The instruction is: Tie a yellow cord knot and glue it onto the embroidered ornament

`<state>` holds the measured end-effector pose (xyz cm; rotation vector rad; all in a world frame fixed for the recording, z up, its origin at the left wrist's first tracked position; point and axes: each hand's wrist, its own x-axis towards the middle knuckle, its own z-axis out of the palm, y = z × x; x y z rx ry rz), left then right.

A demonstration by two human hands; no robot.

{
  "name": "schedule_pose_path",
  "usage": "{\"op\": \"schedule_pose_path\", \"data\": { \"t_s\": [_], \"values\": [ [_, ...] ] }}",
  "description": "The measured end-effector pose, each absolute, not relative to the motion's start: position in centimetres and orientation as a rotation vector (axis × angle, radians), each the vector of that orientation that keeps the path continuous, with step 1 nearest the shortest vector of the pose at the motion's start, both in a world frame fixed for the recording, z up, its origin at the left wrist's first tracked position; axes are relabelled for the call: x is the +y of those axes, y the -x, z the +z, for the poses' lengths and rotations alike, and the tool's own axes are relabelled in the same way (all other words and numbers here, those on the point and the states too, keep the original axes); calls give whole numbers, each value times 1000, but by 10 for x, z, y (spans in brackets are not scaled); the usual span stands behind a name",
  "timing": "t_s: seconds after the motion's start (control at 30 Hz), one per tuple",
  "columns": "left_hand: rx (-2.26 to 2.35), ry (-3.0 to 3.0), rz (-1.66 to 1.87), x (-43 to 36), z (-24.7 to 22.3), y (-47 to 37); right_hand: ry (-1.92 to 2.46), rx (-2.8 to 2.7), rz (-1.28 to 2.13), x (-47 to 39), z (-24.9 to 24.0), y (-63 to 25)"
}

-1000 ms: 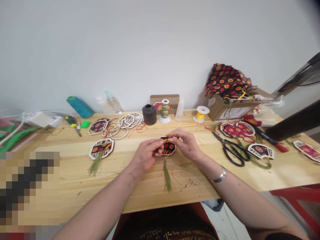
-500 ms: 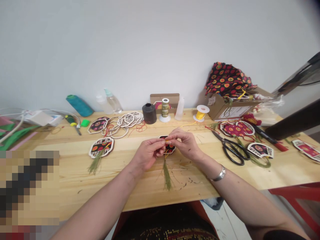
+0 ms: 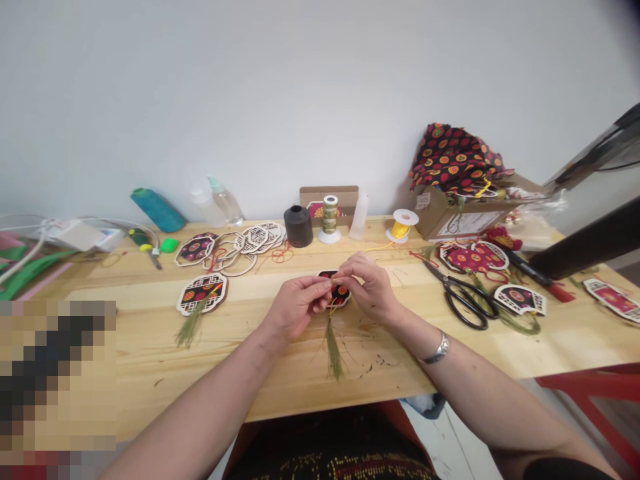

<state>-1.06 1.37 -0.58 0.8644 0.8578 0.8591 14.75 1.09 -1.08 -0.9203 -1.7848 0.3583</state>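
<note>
In the head view my left hand (image 3: 299,303) and my right hand (image 3: 369,285) meet over a dark, flower-patterned ornament (image 3: 341,295) on the table. Thumb and forefinger of each hand are pinched together, on what looks like a thin yellow cord mostly hidden by the fingers. An olive-green tassel (image 3: 333,353) hangs from the ornament's yellow cord (image 3: 333,309) and lies toward me. Part of the ornament is covered by my hands. To the left rests a similar ornament (image 3: 203,293) with a pale lattice frame and its own green tassel (image 3: 191,325).
Black-handled scissors (image 3: 470,303) and a fan-shaped ornament (image 3: 521,300) lie right of my hands. Behind stand a black thread cone (image 3: 299,227), a green thread spool (image 3: 330,220) and a yellow cord spool (image 3: 401,228). A cardboard box (image 3: 443,217) holds patterned cloth (image 3: 455,160).
My right-hand fingers have shifted up slightly at the pinch, and the yellow bit between the fingertips shows less. The ornament and tassel stay in place.
</note>
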Motion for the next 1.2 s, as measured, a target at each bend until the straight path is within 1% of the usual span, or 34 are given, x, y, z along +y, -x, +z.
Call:
{"op": "schedule_pose_path", "data": {
  "t_s": [0.63,0.73,0.9,0.97,1.03,1.2],
  "values": [
    [904,-846,889,13,-3,9,1026,-1807,339,8,-10,-149],
    [877,-785,879,13,-1,10,1068,-1705,473,11,-12,-151],
    [817,-711,860,16,-4,13,1037,-1439,974,16,-15,-151],
    [812,-727,869,15,-5,14,1013,-1378,1104,16,-15,-150],
    [816,-760,878,15,-5,13,1001,-1365,1140,16,-14,-149],
    [861,-824,904,14,-3,11,1001,-1405,1067,14,-12,-149]
  ]
}}
